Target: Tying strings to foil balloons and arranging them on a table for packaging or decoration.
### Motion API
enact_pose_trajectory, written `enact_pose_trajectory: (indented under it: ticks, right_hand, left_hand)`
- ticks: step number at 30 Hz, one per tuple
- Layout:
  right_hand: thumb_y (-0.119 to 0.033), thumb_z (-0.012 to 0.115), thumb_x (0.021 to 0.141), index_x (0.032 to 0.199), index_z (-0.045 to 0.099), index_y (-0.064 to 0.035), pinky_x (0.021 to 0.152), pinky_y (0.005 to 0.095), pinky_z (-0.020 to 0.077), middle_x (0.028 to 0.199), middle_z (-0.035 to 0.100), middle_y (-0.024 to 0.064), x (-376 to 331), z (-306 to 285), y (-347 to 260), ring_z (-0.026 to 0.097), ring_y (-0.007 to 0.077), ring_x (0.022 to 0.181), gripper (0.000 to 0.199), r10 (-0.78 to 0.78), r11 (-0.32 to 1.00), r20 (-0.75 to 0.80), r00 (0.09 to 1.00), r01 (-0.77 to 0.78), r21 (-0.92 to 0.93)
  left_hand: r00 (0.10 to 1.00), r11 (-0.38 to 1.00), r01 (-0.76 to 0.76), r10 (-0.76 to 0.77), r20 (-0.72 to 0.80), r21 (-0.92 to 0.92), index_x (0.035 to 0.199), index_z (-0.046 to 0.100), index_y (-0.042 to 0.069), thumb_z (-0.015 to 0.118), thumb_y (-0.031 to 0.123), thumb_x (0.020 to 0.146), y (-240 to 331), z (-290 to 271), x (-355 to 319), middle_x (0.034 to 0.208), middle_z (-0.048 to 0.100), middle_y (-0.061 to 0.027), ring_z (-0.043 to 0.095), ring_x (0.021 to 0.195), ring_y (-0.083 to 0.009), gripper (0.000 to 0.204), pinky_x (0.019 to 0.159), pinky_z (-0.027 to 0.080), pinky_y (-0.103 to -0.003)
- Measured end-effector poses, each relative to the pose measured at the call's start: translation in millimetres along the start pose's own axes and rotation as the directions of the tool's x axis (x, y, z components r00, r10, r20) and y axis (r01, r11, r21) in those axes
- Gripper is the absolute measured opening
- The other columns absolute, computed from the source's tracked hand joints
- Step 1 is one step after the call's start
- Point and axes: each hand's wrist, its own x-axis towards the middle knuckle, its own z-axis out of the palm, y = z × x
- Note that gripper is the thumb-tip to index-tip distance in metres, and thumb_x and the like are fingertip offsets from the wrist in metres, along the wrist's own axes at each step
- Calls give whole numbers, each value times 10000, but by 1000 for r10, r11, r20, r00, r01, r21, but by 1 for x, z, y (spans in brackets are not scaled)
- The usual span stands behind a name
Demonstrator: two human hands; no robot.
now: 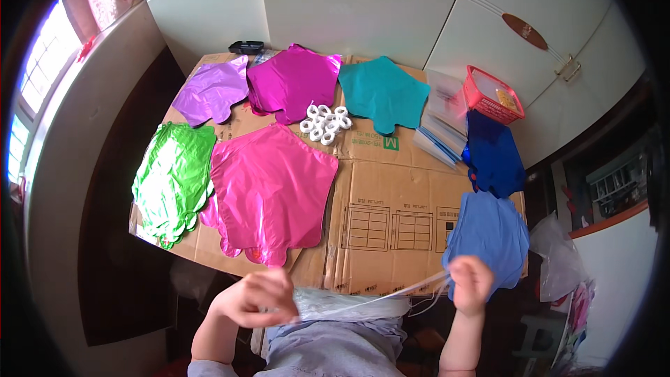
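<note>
A thin white ribbon (pixel 387 294) stretches between my two hands above my lap. My left hand (pixel 260 298) is closed, its fingers curled over one end of the ribbon. Farther right and a little higher, my right hand (pixel 471 283) pinches the other end, with a loose strand hanging below it. Across my lap lies a bundle of whitish, shiny strands (pixel 349 304). Beyond my left hand, a stack of flat pink foil balloons (pixel 276 192) rests on the cardboard (pixel 391 188). Flat light blue foil balloons (pixel 488 237) lie just past my right hand.
Around the cardboard lie flat foil balloons in green (pixel 174 178), lilac (pixel 213 91), magenta (pixel 300 84), teal (pixel 387 94) and dark blue (pixel 494 153). Small white rolls (pixel 326 123) cluster near the middle. A red basket (pixel 492 101) stands at the far right, before white cabinets (pixel 363 17).
</note>
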Motion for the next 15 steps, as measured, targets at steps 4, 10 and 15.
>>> enact_pose_trajectory:
  ticks: [4, 10, 15]
  right_hand:
    - [-52, 575, 824, 839, 623, -43, 466, 297, 431, 611, 575, 80, -27, 55, 17, 551, 210, 489, 50, -143, 936, 495, 857, 279, -214]
    - [-58, 582, 824, 866, 635, -52, 498, 284, 456, 663, 617, 69, -35, 48, -1, 604, 162, 564, 68, -313, 904, 564, 764, 57, 424]
    - [-80, 547, 869, 851, 635, -30, 477, 238, 404, 659, 609, 62, -31, 67, 25, 515, 80, 510, 103, 141, 940, 449, 882, -262, 220]
  left_hand:
    - [805, 624, -445, -35, -592, -643, 833, 653, -22, 578, 67, 827, -6, 38, -2, 796, 641, -96, 506, 759, -251, 117, 619, 373, -342]
    - [922, 304, 351, 51, -383, 886, 713, 635, 137, 689, 100, 598, 11, 21, 6, 801, 643, 31, 510, 765, -199, 133, 698, 358, -346]
    - [998, 942, -29, 43, 35, -334, 672, 617, 45, 579, 92, 782, 3, 16, 11, 709, 621, -69, 483, 624, -216, 126, 665, 363, -340]
